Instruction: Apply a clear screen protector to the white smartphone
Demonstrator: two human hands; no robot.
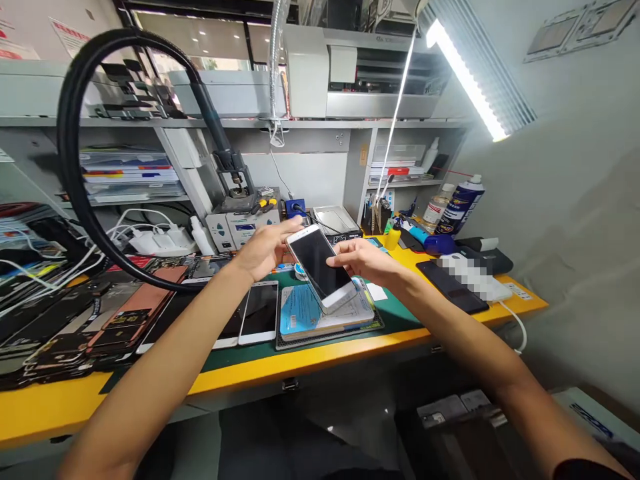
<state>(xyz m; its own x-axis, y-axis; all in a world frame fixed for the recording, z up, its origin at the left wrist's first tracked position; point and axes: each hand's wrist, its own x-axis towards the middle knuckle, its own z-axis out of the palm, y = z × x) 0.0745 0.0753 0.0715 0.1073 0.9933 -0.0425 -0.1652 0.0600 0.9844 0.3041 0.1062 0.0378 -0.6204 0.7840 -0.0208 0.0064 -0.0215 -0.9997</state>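
A white-framed smartphone (320,263) with a dark screen is tilted above a blue-and-white box or booklet (303,312). My right hand (363,260) grips its right edge, with the thumb on the glass and the other fingers bent at the side. At the top left corner is my left hand (263,250), its index finger stretched along the top and its thumb close to the left edge; part of its hold is hidden. Another white phone (259,312) lies face up on the green mat (400,308), left of the box.
Several phones and opened phone parts (125,313) cover the left side. A black flexible arm (67,133) loops over them. Behind stands a grey control unit (243,227). To the right are a spray can (460,207), a black phone-like slab (450,285) and the yellow table edge (330,355).
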